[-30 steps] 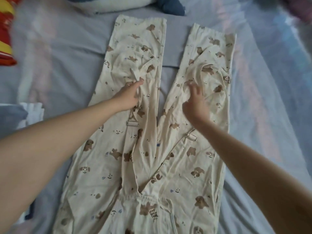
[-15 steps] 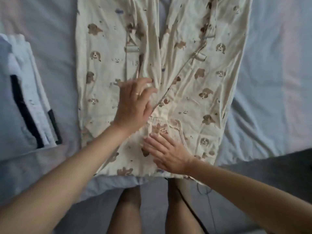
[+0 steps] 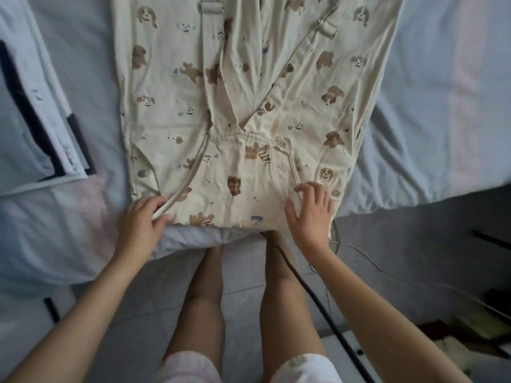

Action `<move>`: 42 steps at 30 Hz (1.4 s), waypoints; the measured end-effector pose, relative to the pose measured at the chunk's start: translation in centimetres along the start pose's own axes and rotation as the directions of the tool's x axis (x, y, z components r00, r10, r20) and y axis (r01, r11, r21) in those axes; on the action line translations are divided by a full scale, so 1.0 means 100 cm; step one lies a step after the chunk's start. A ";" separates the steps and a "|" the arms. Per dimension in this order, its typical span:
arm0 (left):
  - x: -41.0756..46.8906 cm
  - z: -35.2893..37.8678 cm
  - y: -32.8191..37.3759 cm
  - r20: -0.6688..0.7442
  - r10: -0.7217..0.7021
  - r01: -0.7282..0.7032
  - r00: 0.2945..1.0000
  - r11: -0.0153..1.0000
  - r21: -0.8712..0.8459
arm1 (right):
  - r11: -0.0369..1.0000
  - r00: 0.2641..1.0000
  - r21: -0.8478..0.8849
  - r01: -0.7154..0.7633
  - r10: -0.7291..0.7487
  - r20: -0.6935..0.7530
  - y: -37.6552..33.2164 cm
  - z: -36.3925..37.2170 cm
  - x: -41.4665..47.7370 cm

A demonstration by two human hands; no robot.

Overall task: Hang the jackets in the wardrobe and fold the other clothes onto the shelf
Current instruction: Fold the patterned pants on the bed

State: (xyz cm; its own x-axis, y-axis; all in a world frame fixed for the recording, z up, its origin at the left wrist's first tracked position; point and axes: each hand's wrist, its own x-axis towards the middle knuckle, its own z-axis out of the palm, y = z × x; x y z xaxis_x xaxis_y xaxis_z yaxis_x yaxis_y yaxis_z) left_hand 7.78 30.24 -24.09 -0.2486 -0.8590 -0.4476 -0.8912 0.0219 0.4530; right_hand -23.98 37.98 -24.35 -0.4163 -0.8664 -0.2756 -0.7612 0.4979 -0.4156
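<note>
Now the bed (image 3: 431, 111) carries our overalls (image 3: 279, 172) flat, bib end along its near edge, ready for folding. Our right hand (image 3: 309, 214) rests on them, fingers (image 3: 322, 190) spread, steadying the cloth. Our left hand (image 3: 141, 225) pinches the loose strap (image 3: 190, 167) there, probably to tuck it inside.

Dim, soft daylight, no harsh shadows, slight motion blur — wide-angle stretching at the edges, muted colours
</note>
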 end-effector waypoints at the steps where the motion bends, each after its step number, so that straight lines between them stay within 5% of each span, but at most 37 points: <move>1: 0.004 -0.002 -0.004 0.033 0.015 -0.015 0.999 1.000 0.001 | 0.999 0.999 -0.005 -0.038 0.038 0.023 0.005 0.000 -0.019; 5: 0.017 -0.002 -0.012 0.120 0.138 -0.152 0.983 0.982 0.115 | 0.987 0.986 -0.158 0.028 -0.001 0.169 0.045 -0.001 -0.073; 10: 0.020 0.002 -0.010 0.041 0.210 -0.214 0.977 0.961 0.176 | 0.988 0.976 0.021 -0.153 0.147 0.159 0.057 -0.005 -0.072; 13: 0.014 0.010 -0.014 0.002 0.208 -0.204 0.978 0.958 0.202 | 0.994 0.982 0.014 -0.113 0.109 0.157 0.055 0.001 -0.069; 21: 0.009 0.022 -0.018 -0.085 0.117 -0.118 0.990 0.993 -0.014 | 0.950 0.961 0.158 -0.269 0.275 -0.017 0.048 0.017 -0.056; 25: 0.011 0.030 -0.026 -0.144 -0.060 0.055 0.988 0.998 -0.041 | 0.884 0.895 0.154 -0.442 0.446 0.008 0.045 0.025 -0.048; 27: 0.010 0.034 -0.020 -0.201 -0.159 0.144 0.967 0.986 -0.086 | 0.763 0.793 0.272 -0.586 0.609 0.001 0.036 0.029 -0.047; 29: 0.005 0.039 -0.007 -0.262 -0.292 0.266 0.920 0.955 -0.130 | 0.482 0.644 0.603 -0.636 0.762 0.070 0.022 0.030 -0.047; 31: -0.001 0.042 0.006 -0.328 -0.501 0.423 0.801 0.861 -0.283 | 0.132 0.529 0.832 -0.539 0.822 0.212 0.011 0.029 -0.048; 34: 0.001 0.040 0.014 -0.244 -0.728 0.549 0.640 0.656 -0.517 | -0.067 0.476 0.887 -0.457 0.824 0.308 0.011 0.022 -0.048; 36: 0.008 0.034 0.009 -0.120 -0.726 0.539 0.677 0.600 -0.590 | -0.032 0.516 0.892 -0.451 0.806 0.289 0.008 0.010 -0.048; 38: 0.008 0.023 0.009 -0.016 -0.718 0.539 0.696 0.536 -0.650 | 0.181 0.597 0.856 -0.484 0.783 0.172 -0.003 -0.010 -0.052; 40: -0.004 0.003 0.024 -0.063 -0.677 0.527 0.734 0.625 -0.576 | 0.460 0.726 0.757 -0.464 0.688 0.027 -0.024 -0.036 -0.054; 42: -0.019 -0.028 0.056 -0.199 -0.581 0.455 0.789 0.771 -0.446 | 0.612 0.846 0.709 -0.351 0.532 -0.041 -0.054 -0.069 -0.051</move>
State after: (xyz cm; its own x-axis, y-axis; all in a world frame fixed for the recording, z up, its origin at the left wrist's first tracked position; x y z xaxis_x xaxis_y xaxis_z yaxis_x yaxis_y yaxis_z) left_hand 4.33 30.56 -18.58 0.3973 -0.7923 -0.4631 -0.6311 -0.6023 0.4889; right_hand -21.21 39.45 -14.78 -0.7774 -0.4693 -0.4188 0.0325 0.6349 -0.7719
